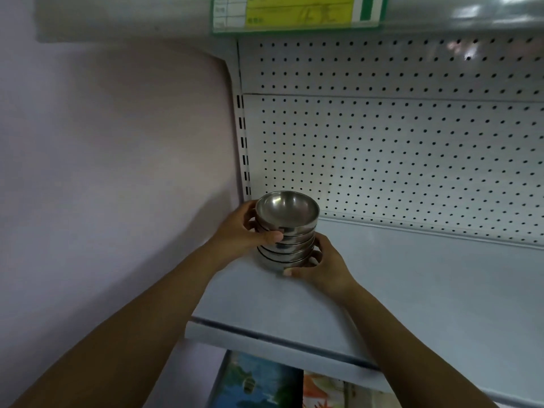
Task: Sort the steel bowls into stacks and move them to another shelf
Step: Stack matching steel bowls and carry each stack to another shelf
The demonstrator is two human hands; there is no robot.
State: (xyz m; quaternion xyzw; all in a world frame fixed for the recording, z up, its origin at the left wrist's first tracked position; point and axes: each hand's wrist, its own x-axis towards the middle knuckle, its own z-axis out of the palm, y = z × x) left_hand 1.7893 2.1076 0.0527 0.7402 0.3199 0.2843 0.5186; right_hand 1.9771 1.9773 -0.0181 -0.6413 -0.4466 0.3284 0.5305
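Steel bowls point(286, 231) sit in one stack at the left end of the shelf point(412, 290). Left hand point(240, 231) and right hand point(325, 265) wrap their fingers round it. Other bowls are not in view.

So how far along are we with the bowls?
Done: one stack of bowls is nested, at the left end of the grey shelf. In hand: the left hand and right hand both grip it. Left: letting go; no other bowls show, so I cannot tell how many remain.
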